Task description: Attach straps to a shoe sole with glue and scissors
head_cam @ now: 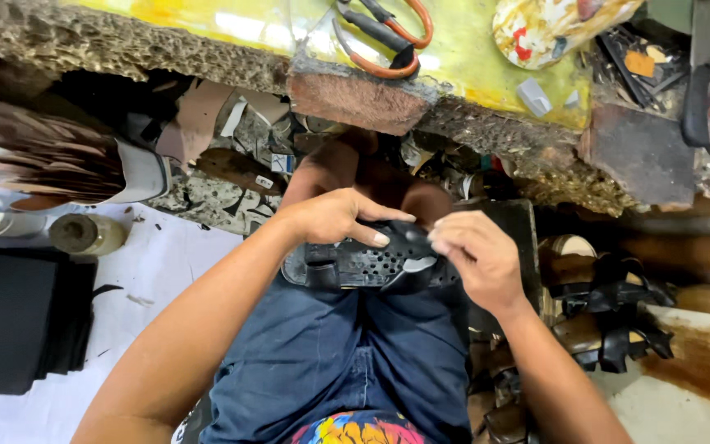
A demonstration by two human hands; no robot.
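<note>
Hands meet at mid-frame over a black perforated sole (355, 265) that rests across the person's lap, on blue jeans (347, 353). The left hand (334, 218) lies curled over the sole's top edge, fingers pressing down on it, while the right hand (474, 255) pinches a black strap (411, 238) between thumb and fingertips at the sole's right end. By the look of it, the step in hand is fitting or pressing that strap onto the sole; the next move would call for a steady hold with the left hand and a firm, well-aimed pull or press from the right, so the strap seats where it belongs and not askew. At upper centre, scissors (384, 37) with orange handles lie on a yellow-stained bench (470, 62), with a paint-smeared round plate (548, 29) toward the upper right. As for containers: a small jar (84, 234) stands at left on a white sheet (149, 288), its contents too dim to tell; a tray of odds and ends (643, 57) sits at upper right, holding small dark scraps and tools. Finished black-strapped sandals (610, 312) are heaped at lower right, and a stack of dark sheets (22, 321) lies at lower left.
</note>
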